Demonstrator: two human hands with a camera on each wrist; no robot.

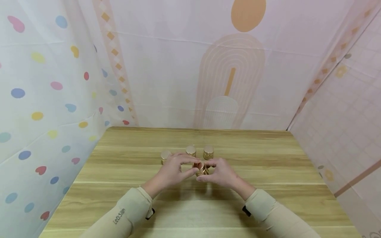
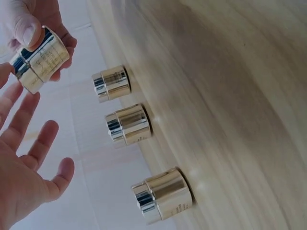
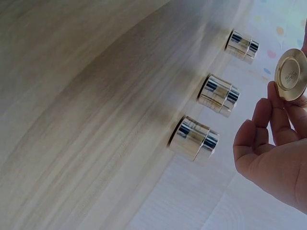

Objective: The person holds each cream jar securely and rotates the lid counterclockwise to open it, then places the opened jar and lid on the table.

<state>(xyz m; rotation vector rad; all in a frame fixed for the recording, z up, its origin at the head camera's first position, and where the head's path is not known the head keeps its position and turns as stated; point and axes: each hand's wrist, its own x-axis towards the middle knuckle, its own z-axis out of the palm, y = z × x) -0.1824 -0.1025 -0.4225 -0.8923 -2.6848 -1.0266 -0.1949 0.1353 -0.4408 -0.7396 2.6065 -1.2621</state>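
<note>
A small gold lidded jar [image 1: 201, 168] is held up between both hands, tilted, above the table. My right hand [image 1: 222, 173] grips it, its thumb lying along the shiny side in the left wrist view. With thumb and index finger, my left hand [image 1: 176, 168] pinches the jar's top end, while its other fingers [image 2: 45, 139] spread away from it. The right wrist view shows the jar's round base [image 3: 290, 74] with raised lettering. Behind the hands, similar gold jars stand upright: a left one [image 1: 165, 156], a middle one [image 1: 190, 150] and a right one [image 1: 208, 152].
The wood-grain table [image 1: 259, 148] reaches back to a pale patterned cloth [image 1: 160, 82]. Dotted cloth [image 1: 44, 99] hangs along the left side, and a checked cloth [image 1: 342, 109] along the right. The left standing jar is close beside my left hand.
</note>
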